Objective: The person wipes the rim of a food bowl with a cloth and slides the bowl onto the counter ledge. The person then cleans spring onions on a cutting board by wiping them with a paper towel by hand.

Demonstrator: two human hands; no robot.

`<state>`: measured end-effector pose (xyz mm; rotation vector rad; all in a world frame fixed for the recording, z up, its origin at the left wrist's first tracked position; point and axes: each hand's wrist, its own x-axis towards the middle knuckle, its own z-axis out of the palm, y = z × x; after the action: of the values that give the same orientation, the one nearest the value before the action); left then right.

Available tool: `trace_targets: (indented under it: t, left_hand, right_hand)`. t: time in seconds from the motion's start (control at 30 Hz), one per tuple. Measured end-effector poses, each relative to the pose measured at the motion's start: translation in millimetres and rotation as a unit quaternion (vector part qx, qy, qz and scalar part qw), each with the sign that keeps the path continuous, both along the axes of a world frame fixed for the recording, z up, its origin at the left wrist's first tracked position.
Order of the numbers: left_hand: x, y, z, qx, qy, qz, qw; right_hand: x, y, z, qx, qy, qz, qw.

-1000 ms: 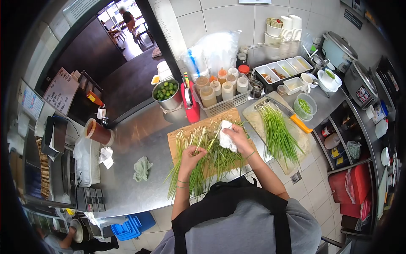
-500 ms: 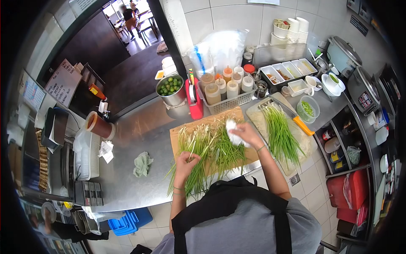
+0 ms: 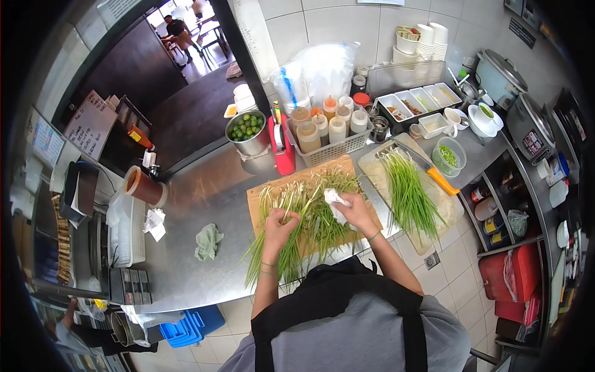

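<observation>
Spring onions (image 3: 273,248) lie loose on a sheet of brown paper (image 3: 255,201), their roots at the far side and green tops hanging toward me. My left hand (image 3: 280,229) is over the left part of this pile, thumb and fingers pinched on a spring onion near its white end. In my right hand (image 3: 357,214) is a crumpled white cloth or paper towel (image 3: 336,204), held just above the right part of the pile. Cleaner-looking spring onions (image 3: 410,195) lie bunched on a white cutting board (image 3: 443,211), beside an orange-handled knife (image 3: 441,180).
Behind the pile stand a basket of sauce bottles (image 3: 334,152), a red dispenser (image 3: 283,149) and a pot of green limes (image 3: 248,133). A green cloth (image 3: 209,242) lies on the steel counter (image 3: 186,273). Chopped greens fill a tub (image 3: 447,156). Another person (image 3: 68,325) is at lower left.
My right hand has moved slightly left and nearer to me with the white cloth. My left hand has shifted a little right and up. A person at lower left has moved.
</observation>
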<state>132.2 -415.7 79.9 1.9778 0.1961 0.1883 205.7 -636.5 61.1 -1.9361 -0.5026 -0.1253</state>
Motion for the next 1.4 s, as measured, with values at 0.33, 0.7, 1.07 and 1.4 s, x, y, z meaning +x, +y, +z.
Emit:
trace_targets:
  t: [0.33,0.7,1.07,1.4]
  left_hand:
    - [7.9,-15.4,-5.7,-0.263,0.063,-0.019,0.963]
    - [2.6,-9.2,2.7,-0.298,0.051,0.033,0.953]
    - [2.8,-11.4,6.9,-0.267,0.009,0.041,0.963]
    - [14.5,-15.6,-6.6,-0.252,-0.019,0.009,0.968]
  right_hand:
    - [-11.6,29.2,-6.1,0.312,0.417,0.119,0.845]
    - [1.6,3.1,6.5,-0.061,-0.003,0.005,0.998]
    - [-8.1,-8.4,43.0,-0.059,-0.034,-0.031,0.997]
    - [-10.0,-1.6,23.1,-0.14,-0.041,0.019,0.989]
